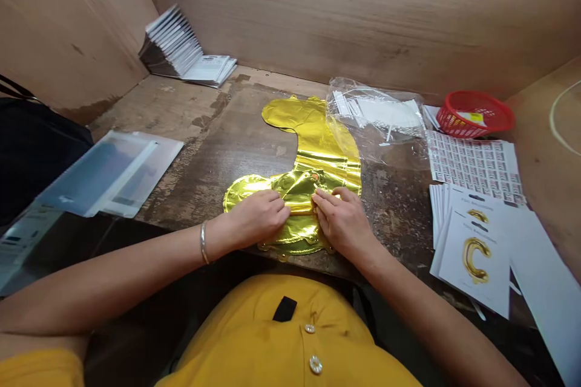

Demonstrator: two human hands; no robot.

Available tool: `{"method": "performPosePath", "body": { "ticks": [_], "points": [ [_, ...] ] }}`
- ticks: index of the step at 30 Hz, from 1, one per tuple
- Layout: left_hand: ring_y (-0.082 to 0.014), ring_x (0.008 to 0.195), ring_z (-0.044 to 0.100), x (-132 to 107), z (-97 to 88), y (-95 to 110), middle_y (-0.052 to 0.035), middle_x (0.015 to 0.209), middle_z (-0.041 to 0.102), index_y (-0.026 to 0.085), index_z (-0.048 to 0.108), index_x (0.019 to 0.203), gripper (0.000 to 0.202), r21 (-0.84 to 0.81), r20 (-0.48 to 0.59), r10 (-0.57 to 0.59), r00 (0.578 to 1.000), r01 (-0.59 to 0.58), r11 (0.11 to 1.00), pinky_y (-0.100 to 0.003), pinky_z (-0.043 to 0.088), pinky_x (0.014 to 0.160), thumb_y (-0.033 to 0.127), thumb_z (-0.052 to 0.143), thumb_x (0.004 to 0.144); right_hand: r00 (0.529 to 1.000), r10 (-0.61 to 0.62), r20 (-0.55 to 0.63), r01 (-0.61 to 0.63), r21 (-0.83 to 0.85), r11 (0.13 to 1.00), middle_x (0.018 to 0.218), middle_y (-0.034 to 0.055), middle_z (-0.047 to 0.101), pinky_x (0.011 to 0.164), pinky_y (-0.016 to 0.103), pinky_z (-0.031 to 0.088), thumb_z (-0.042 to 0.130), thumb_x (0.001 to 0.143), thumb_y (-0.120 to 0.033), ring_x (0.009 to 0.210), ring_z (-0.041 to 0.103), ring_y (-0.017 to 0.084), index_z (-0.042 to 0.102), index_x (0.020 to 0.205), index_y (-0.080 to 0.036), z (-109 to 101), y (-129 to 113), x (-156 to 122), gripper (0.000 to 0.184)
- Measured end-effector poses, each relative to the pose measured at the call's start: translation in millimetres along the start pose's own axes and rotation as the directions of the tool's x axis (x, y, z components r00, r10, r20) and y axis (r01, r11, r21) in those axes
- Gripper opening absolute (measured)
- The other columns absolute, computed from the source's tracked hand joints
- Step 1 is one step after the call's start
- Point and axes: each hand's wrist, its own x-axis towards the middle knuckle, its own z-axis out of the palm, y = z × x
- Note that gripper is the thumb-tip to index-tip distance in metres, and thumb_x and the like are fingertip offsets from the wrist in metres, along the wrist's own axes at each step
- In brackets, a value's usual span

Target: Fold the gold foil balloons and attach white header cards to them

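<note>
Mustard-yellow shirt [272, 332] with pale buttons fills the bottom of the view. Toward the left of the worktop [181, 133], clear sleeves [109, 172] lie near the edge, and a fanned stack of packets [177, 48] leans in the far corner. The left hand [258, 217], a metal bangle [203, 242] at its wrist, presses on a gold foil balloon [308, 133], its grip flat rather than clenched. Just beside it, the right hand [342, 221] has its fingertips [320, 196] on a fold; whether that grip pinches, I cannot tell. The balloon lies mid-worktop. Folding its lower part looks like the step in hand, and the crumpled foil seems to call for smoothing. Farther right are a clear bag of white sticks [376, 115], a red basket [474, 113], a sheet of labels [472, 166] and cards printed with a gold letter C [465, 254].
</note>
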Motion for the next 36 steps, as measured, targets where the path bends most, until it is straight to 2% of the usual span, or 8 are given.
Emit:
{"method": "performPosePath", "body": {
  "ticks": [4, 8, 11, 17, 21, 24, 28, 36],
  "points": [
    [-0.0182, 0.061, 0.053, 10, -8.7, 36, -0.0042, 0.065, 0.058, 0.015, 0.057, 0.072, 0.019, -0.152, -0.041, -0.162, 0.986, 0.154, 0.976, -0.032, 0.045, 0.059, 0.011, 0.049, 0.089, 0.999, -0.023, 0.024, 0.022, 0.018, 1.0, 0.114, 0.0163, 0.069, 0.071, 0.037, 0.048, 0.045, 0.093, -0.01, 0.081, 0.058, 0.023, 0.066, 0.115, -0.009, -16, -28, -18, 0.031],
    [-0.0189, 0.075, 0.061, 12, -11.4, 59, -0.0061, 0.079, 0.067, 0.014, 0.063, 0.084, 0.019, -0.461, -0.022, -0.213, 0.977, 0.179, 0.869, -0.035, 0.052, 0.074, 0.026, 0.05, 0.093, 0.998, -0.035, 0.052, 0.022, 0.238, 0.971, 0.097, 0.0107, 0.073, 0.07, 0.034, 0.053, 0.045, 0.095, -0.012, 0.078, 0.06, 0.021, 0.07, 0.097, -0.014, -13, -19, -41, 0.025],
    [-0.0203, 0.104, 0.062, 4, 4.7, 46, -0.0072, 0.11, 0.071, 0.015, 0.065, 0.11, 0.022, -0.477, -0.084, -0.098, 0.992, 0.046, 0.878, -0.04, 0.046, 0.1, 0.021, 0.048, 0.096, 0.994, -0.096, 0.049, 0.075, 0.315, 0.946, 0.112, 0.0069, 0.072, 0.079, 0.035, 0.055, 0.05, 0.092, -0.009, 0.089, 0.06, 0.021, 0.069, 0.107, -0.019, -13, 6, -50, 0.027],
    [-0.0221, 0.129, 0.052, -17, 21.3, 19, -0.0059, 0.137, 0.058, 0.021, 0.056, 0.132, 0.038, -0.478, 0.037, -0.045, 0.998, 0.057, 0.876, -0.046, 0.038, 0.111, 0.018, 0.045, 0.096, 0.983, 0.022, 0.181, -0.062, 0.216, 0.975, 0.13, 0.0035, 0.065, 0.09, 0.047, 0.051, 0.05, 0.082, -0.003, 0.102, 0.056, 0.026, 0.065, 0.125, -0.024, -23, 4, -62, 0.05],
    [-0.0202, 0.126, 0.055, -23, 5.0, 14, -0.0068, 0.132, 0.062, 0.021, 0.054, 0.132, 0.046, -0.61, 0.044, -0.112, 0.993, 0.115, 0.784, -0.046, 0.04, 0.111, 0.013, 0.047, 0.088, 0.983, 0.149, 0.111, -0.176, 0.298, 0.938, 0.121, 0.002, 0.07, 0.084, 0.044, 0.052, 0.048, 0.08, 0.0, 0.095, 0.058, 0.024, 0.07, 0.117, -0.026, -17, -7, -67, 0.05],
    [-0.0223, 0.125, 0.054, -22, -1.4, 17, -0.0103, 0.131, 0.062, 0.016, 0.051, 0.134, 0.05, -0.597, -0.012, -0.139, 0.99, 0.104, 0.795, -0.043, 0.042, 0.109, 0.018, 0.056, 0.085, 0.979, 0.181, 0.092, -0.202, 0.331, 0.922, 0.119, 0.0019, 0.071, 0.083, 0.044, 0.05, 0.05, 0.082, -0.003, 0.095, 0.057, 0.024, 0.071, 0.112, -0.025, -14, -8, -67, 0.043],
    [-0.0225, 0.109, 0.059, -14, 8.5, 31, -0.0109, 0.115, 0.068, 0.013, 0.061, 0.119, 0.032, -0.504, -0.1, -0.129, 0.987, 0.061, 0.862, -0.039, 0.051, 0.096, 0.015, 0.053, 0.089, 0.975, 0.196, 0.102, -0.22, 0.365, 0.905, 0.117, 0.0022, 0.072, 0.084, 0.045, 0.049, 0.05, 0.082, -0.003, 0.094, 0.056, 0.024, 0.071, 0.11, -0.023, -16, -9, -66, 0.04],
    [-0.0215, 0.091, 0.058, -14, 22.9, 46, -0.0064, 0.099, 0.07, 0.017, 0.066, 0.101, 0.021, -0.503, -0.12, -0.334, 0.935, 0.233, 0.832, -0.037, 0.048, 0.08, 0.009, 0.052, 0.089, 0.946, 0.307, 0.103, -0.319, 0.462, 0.828, 0.096, 0.0059, 0.072, 0.081, 0.037, 0.052, 0.053, 0.085, -0.008, 0.092, 0.06, 0.022, 0.072, 0.096, -0.023, -14, -7, -58, 0.026]
  ]
}}
